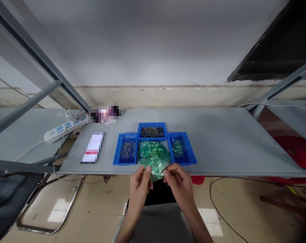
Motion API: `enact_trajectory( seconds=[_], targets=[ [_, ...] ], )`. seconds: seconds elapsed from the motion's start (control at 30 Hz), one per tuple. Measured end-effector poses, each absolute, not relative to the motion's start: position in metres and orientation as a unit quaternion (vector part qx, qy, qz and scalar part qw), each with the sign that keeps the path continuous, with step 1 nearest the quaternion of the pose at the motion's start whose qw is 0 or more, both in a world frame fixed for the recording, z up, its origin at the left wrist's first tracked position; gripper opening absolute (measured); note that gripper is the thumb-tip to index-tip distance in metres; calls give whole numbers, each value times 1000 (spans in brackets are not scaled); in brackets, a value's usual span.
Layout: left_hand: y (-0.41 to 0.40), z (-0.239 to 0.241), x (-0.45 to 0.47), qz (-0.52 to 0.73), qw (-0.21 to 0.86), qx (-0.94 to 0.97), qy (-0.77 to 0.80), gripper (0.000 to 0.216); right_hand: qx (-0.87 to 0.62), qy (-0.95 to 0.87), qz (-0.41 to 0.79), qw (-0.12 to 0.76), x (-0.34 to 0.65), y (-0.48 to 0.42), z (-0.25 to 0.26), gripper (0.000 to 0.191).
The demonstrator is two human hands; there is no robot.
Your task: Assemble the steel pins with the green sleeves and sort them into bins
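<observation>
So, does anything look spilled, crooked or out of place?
Nothing looks spilled: the metal pins lie inside the left tray and back tray, and the left hand and right hand hold the green bag. Slightly untidy, though: the power strip lies aslant at left, and a black cable loops loosely below the table at right.

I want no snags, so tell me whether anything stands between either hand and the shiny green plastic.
Nothing visible does. The left hand and right hand pinch the shiny green plastic at its sides; the left blue tray, far blue tray and right blue tray lie around it, not in between.
</observation>
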State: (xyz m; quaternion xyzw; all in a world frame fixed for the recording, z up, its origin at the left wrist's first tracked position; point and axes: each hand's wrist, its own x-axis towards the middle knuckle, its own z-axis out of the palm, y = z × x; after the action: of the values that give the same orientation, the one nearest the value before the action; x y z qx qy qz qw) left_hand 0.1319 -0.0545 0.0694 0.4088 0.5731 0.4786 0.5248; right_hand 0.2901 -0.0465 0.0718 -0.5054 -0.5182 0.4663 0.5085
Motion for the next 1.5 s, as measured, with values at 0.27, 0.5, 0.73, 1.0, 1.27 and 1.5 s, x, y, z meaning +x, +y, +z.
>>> enact_trajectory(
  seconds=[0.27, 0.5, 0.73, 1.0, 1.27, 1.5],
  targets=[
    [-56, 76, 133, 470, 530, 431, 559, 57, -497, -487, 511, 505, 298, -52, 64, 28],
    [-62, 75, 135, 499, 498, 422, 569, 48, -513, -466, 511, 508, 291, -43, 66, 39],
    [-62, 75, 129, 506, 484, 415, 580, 41, -529, -458, 498, 513, 289, -47, 58, 29],
    [-64, 72, 125, 517, 510, 431, 536, 42, -493, -472, 500, 533, 300, -57, 61, 38],
    [-70, 68, 133, 545, 507, 436, 506, 65, -518, -451, 460, 562, 295, -63, 55, 32],
    [-67, 60, 133, 534, 466, 463, 533, 27, -531, -458, 466, 540, 301, -55, 56, 15]
  ],
)
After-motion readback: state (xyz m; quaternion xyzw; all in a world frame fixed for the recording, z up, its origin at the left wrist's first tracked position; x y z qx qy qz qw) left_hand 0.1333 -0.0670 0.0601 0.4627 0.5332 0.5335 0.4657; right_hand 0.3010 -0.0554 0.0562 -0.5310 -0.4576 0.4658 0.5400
